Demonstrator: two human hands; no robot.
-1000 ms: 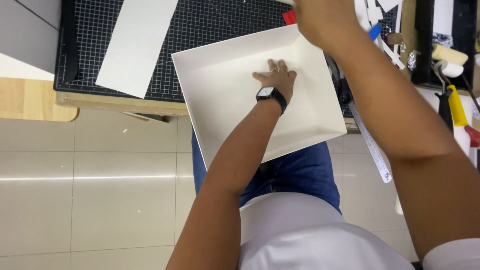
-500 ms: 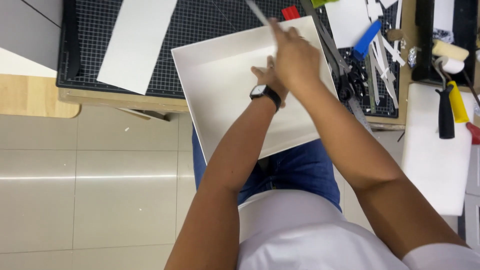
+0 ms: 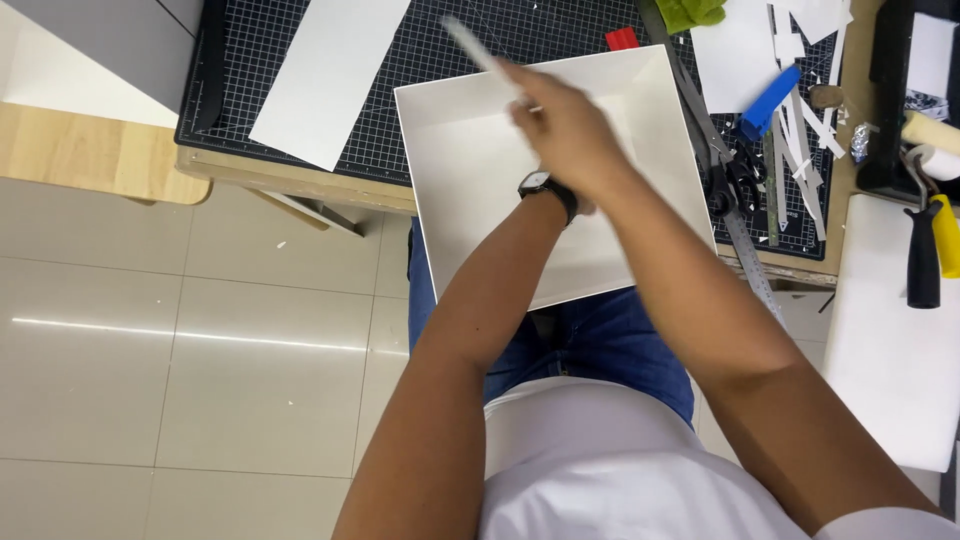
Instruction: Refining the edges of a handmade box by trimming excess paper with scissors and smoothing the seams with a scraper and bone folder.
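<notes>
Right hand (image 3: 565, 125) closed around blurred slim white tool (image 3: 478, 50), long axis pointing up-left over white box (image 3: 480, 170)

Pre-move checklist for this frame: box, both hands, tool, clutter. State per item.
1. White box overhangs the bench edge onto the lap: not ok.
2. Left hand inside the box, bracing it: cannot tell, hidden behind the right hand.
3. Right hand grips a thin white stick-like tool: ok, though blurred.
4. Tool tip clear of the box wall: cannot tell.
5. Steel ruler and scissors lie just right of the box: not ok.
</notes>
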